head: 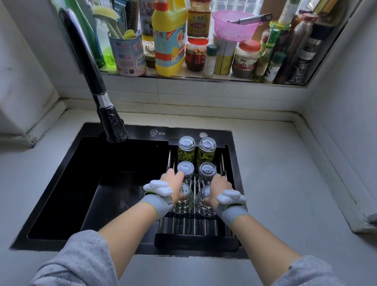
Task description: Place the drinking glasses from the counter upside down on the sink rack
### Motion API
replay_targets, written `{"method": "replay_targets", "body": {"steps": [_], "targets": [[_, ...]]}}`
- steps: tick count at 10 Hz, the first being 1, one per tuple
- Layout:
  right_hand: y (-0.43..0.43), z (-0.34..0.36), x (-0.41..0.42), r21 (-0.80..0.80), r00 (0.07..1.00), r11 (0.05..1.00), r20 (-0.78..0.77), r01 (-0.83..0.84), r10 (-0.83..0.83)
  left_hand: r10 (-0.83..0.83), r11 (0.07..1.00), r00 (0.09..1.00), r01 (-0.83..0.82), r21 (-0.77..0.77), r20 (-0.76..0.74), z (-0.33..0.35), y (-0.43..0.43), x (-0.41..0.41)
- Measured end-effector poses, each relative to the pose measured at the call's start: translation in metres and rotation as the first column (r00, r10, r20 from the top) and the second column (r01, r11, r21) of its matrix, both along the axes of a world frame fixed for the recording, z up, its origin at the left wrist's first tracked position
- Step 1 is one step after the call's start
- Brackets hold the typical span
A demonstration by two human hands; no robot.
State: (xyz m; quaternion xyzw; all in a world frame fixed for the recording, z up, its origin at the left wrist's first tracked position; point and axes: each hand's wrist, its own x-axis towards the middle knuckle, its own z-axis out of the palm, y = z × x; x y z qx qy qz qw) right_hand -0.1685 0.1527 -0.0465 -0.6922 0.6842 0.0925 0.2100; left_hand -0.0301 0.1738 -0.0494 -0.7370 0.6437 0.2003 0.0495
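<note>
Two front glasses (183,205) gripped within curled fingers (178,176).

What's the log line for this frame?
left hand: grips near-left clear patterned glass, inverted | right hand: grips near-right clear patterned glass, inverted | black sink rack: holds six in all

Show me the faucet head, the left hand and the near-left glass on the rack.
faucet head (113,127): head view, black barrel.
left hand (174,183): head view, its back.
near-left glass (185,204): head view, patterned side wall.
</note>
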Motion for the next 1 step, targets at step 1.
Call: {"method": "replay_targets", "body": {"steps": [1], "targets": [[-0.0018,0.0212,-0.0051,-0.076,0.994,0.997,0.107,0.019,-0.011,0.014,0.998,0.985,-0.023,-0.053,-0.17,0.0086,0.0067,0.0002]]}}
